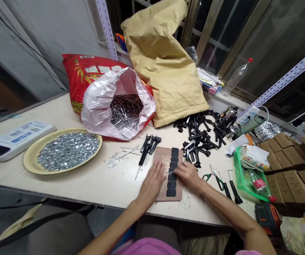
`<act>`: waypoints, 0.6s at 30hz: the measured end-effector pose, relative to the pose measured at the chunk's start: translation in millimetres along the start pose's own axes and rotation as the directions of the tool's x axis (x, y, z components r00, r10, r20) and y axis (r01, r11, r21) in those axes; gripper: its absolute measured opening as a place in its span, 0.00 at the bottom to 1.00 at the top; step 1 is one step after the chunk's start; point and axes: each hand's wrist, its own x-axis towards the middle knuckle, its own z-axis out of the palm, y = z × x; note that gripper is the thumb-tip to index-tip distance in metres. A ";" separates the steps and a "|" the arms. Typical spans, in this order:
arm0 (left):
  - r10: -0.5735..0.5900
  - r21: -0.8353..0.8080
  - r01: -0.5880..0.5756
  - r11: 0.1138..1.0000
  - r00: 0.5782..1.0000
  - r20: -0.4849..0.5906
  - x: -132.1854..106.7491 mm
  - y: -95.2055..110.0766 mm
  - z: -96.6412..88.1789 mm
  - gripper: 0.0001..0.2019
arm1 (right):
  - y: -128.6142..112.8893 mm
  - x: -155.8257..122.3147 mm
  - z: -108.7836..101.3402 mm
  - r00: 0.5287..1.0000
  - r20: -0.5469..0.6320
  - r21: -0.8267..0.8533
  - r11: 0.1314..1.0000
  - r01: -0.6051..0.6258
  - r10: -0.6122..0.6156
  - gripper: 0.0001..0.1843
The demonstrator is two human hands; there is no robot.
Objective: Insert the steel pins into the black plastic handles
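On the desk (110, 193): kraft paper sack (168, 74) at back, red bag (72, 78) of metal rods (126, 115) left of it, plate (28, 167) of washers (67, 150) further left. Brown board (163, 153) near front edge. Left hand (152, 180) flat on its left side, fingers extended, released. Right hand (188, 173) on its right side, fingers bunched; can't tell if gripping anything. Green-handled scissors (214, 173) right of board. Black pads (171, 185) in one column, right fingers at a middle one.
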 end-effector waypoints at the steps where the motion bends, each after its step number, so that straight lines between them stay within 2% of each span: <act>1: 0.000 0.013 0.000 1.000 1.000 0.001 -0.5 -0.1 0.1 0.25 | -3.5 -3.0 0.2 0.998 0.005 0.016 0.998 0.057 -0.057 0.13; 2: -0.002 0.023 0.002 1.000 1.000 0.002 -0.9 0.1 0.1 0.25 | -3.7 -2.9 0.5 0.997 0.007 0.020 0.997 0.072 -0.072 0.13; 3: -0.006 0.031 0.006 0.999 1.000 0.003 -1.1 0.5 0.1 0.25 | -0.7 -0.1 1.0 0.999 0.004 0.011 0.999 0.037 -0.037 0.13; 5: -0.010 0.037 0.010 0.999 1.000 0.005 -1.8 1.4 0.1 0.25 | 9.9 9.0 1.5 0.992 -0.012 -0.017 0.992 -0.128 0.128 0.14; 7: -0.012 0.031 0.011 0.999 1.000 0.016 -2.6 1.8 0.2 0.26 | 17.1 13.7 1.1 0.977 -0.007 0.000 0.977 -0.212 0.212 0.16; 9: -0.024 0.019 0.023 1.000 0.999 0.036 -3.5 1.6 0.0 0.26 | 14.2 8.8 0.2 0.993 0.037 0.090 0.989 -0.113 0.110 0.17; 11: -0.043 0.004 0.043 0.999 0.997 0.057 -3.8 1.2 -0.7 0.26 | 6.1 -0.7 -0.6 0.994 0.082 0.205 0.977 0.059 -0.077 0.17; 13: -0.050 -0.012 0.051 0.999 0.996 0.075 -3.6 0.6 -1.7 0.26 | 3.2 -5.3 -0.9 0.984 0.107 0.267 0.958 0.108 -0.141 0.19; 18: -0.057 -0.021 0.060 0.998 0.993 0.105 -2.8 0.1 -2.9 0.25 | 35.7 15.4 0.9 0.992 0.084 0.266 0.958 -0.110 0.091 0.21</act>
